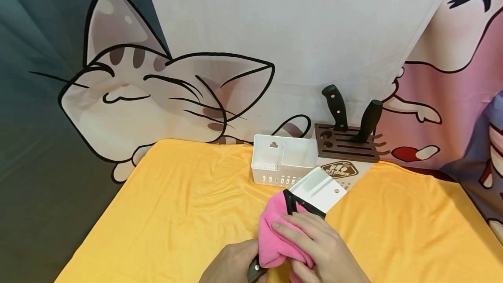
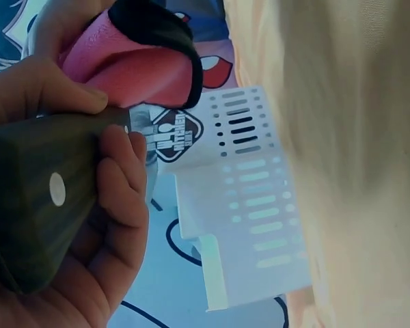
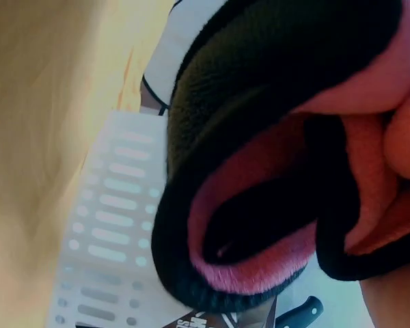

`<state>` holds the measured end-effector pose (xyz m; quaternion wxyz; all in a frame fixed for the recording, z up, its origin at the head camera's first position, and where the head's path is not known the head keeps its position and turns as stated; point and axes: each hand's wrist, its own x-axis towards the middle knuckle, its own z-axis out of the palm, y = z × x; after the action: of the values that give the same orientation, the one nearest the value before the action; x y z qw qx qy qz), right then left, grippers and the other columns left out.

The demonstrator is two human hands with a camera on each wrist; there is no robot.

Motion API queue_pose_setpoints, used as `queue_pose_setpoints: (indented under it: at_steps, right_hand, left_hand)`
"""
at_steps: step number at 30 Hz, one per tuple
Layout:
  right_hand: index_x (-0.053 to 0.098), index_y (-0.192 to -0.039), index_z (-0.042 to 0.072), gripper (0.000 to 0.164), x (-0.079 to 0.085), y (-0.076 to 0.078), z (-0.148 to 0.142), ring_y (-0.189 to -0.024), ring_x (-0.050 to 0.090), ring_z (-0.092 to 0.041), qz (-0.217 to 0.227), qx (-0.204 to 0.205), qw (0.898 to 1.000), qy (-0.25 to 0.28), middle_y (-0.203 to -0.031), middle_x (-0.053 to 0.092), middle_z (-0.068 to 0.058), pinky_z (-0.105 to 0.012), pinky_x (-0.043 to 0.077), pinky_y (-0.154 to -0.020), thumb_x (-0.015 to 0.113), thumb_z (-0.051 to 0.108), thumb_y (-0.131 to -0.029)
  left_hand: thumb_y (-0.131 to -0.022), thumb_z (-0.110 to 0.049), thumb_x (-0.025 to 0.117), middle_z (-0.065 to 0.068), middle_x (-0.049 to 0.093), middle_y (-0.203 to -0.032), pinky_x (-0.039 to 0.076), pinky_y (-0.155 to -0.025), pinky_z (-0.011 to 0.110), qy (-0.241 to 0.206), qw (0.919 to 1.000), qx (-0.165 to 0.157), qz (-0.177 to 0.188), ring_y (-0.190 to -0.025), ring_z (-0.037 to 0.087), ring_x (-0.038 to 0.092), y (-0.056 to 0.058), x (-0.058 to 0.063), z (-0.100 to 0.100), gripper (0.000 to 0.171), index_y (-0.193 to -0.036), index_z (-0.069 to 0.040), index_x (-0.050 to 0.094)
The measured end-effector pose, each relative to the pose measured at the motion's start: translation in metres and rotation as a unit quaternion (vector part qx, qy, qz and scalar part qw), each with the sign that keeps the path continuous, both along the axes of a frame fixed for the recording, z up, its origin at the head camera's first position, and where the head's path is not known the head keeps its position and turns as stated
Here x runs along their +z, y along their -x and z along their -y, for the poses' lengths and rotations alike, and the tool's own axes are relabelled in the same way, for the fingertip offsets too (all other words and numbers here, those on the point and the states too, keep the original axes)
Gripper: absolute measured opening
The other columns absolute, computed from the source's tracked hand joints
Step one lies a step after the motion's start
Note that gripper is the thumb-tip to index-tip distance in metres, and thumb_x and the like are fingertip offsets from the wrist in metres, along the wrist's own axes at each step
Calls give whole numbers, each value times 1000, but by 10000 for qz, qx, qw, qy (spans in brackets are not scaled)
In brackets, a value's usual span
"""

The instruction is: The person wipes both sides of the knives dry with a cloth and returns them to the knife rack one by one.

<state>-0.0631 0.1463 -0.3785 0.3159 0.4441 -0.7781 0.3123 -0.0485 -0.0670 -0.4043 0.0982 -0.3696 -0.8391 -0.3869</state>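
Note:
My left hand (image 1: 232, 262) grips the dark, riveted handle (image 2: 34, 178) of a cleaver, low in the middle of the head view. The cleaver's wide, shiny blade (image 1: 323, 190) points away to the upper right, with a small hole near its far corner. A pink cloth (image 1: 271, 235) with black edging is folded over the part of the blade nearest the handle. My right hand (image 1: 322, 246) holds this cloth against the blade, fingers spread over it. Seen from the right wrist, the cloth's black-edged folds (image 3: 239, 171) hang open toward the camera.
Behind the blade stands a white rack (image 1: 267, 174) with a slotted brown top (image 1: 330, 150). Two black-handled knives (image 1: 335, 106) stick up from its slots, and hooks line its right side. A yellow cloth (image 1: 177, 213) covers the table; a cartoon curtain (image 1: 220, 16) hangs behind.

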Motion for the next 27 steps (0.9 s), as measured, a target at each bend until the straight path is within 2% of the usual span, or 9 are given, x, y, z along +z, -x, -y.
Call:
queue_pose_setpoints:
  at_steps: [5,10,14,16,20,27]
  right_hand:
    - [63,-118,4,44,-1,-1,2,-101,58,-26,-129,-332,9993,-68,-115,61,-7,-36,32,-102,53,14,-77]
    - [64,-119,11,47,-5,-2,-3,-98,59,-26,12,-1045,9945,-96,-112,63,-7,-30,32,-102,58,16,-73]
    - [62,-122,20,53,-5,-3,-11,-101,58,-23,421,-1685,9846,-216,-115,62,-2,-24,30,-102,63,20,-69]
    - [61,-123,23,54,-4,-3,-16,-102,57,-22,630,-1962,9781,-288,-116,61,0,-21,28,-102,66,21,-69]
    - [61,-124,24,56,-3,-2,-27,-104,58,-25,895,-2335,9678,-281,-115,62,-1,-20,28,-102,69,21,-69]
    - [61,-122,24,54,1,3,-46,-105,57,-24,1121,-2955,9485,-223,-113,63,-3,-13,24,-102,67,16,-69]
  left_hand:
    - [-66,-9,70,-19,45,-66,30,-53,2,1,10000,-46,-10,-60,-12,39,-1,0,-1,30,-83,-26,52]
    - [-65,-8,69,-20,42,-65,28,-51,2,15,9997,-213,-84,-58,-13,35,0,-1,-4,29,-77,-25,50]
    - [-68,-10,68,-18,47,-68,31,-55,2,-18,9978,-541,-372,-61,-13,38,3,-4,-4,30,-92,-24,56]
    - [-75,-14,67,-17,54,-74,35,-60,2,-42,9964,-706,-463,-66,-13,42,4,-5,-3,33,-105,-21,58]
    - [-87,-25,61,-11,63,-89,41,-69,6,-23,9944,-905,-548,-77,-12,50,5,-8,-2,38,-122,-14,54]
    - [-89,-29,58,-10,64,-95,43,-70,7,-27,9939,-902,-640,-82,-12,51,5,-8,-2,39,-124,-13,54]
